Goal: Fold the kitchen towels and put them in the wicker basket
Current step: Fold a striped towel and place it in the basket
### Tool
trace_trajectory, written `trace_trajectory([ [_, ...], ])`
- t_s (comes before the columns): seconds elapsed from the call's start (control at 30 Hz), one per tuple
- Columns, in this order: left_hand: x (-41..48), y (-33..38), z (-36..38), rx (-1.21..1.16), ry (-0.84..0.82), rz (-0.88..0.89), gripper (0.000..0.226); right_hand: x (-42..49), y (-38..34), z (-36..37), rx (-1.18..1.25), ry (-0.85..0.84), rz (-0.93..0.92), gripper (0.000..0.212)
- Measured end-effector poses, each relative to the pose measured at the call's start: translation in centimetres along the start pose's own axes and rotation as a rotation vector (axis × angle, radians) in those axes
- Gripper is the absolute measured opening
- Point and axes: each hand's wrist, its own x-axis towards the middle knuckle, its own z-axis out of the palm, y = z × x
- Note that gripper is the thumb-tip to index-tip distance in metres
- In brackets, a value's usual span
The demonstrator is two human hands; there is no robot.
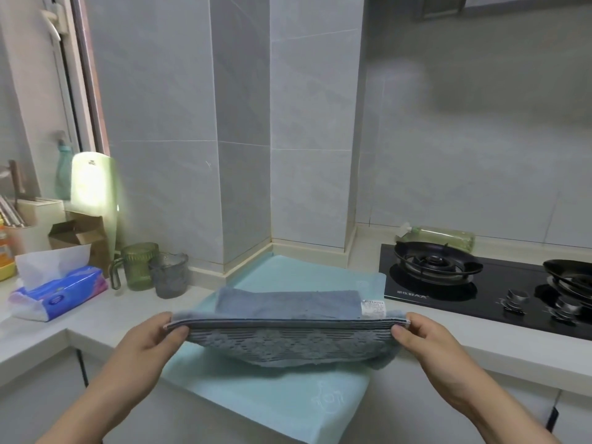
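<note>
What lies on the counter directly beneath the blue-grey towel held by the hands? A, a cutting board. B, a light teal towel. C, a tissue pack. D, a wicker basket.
B: the blue-grey towel, pinched at its ends by the left hand and the right hand, hangs over a light teal towel spread flat on the counter.

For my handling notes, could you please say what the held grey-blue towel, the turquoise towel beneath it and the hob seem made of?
The grey-blue towel looks like soft terry, probably cotton: fuzzy nap, woven stripes, sagging middle. The turquoise towel seems a smoother, short-pile fabric with an embossed motif; fibre unclear. The hob appears glossy black glass, judging by its reflections.
</note>
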Motion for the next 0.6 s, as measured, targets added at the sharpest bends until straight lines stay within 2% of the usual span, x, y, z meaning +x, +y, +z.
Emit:
trace_trajectory([
  [0.1,0.4,0.0,0.9,-0.058,-0.01,0.001,0.021,0.2,-0.1,0.3,0.017,-0.027,-0.009,0.032],
  [0.2,0.9,-0.4,1.6,-0.032,0.001,0.007,0.018,0.4,0.0,0.4,-0.025,0.007,0.02,0.016],
  [0.37,1.9,-1.1,3.1,-0.019,0.026,-0.046,0.018,1.6,0.1,0.8,-0.236,0.056,0.038,0.014],
  [0.6,6.2,-4.0,5.0,-0.004,-0.053,-0.329,0.035,6.7,1.9,1.5,-0.492,0.071,0.101,0.022],
])
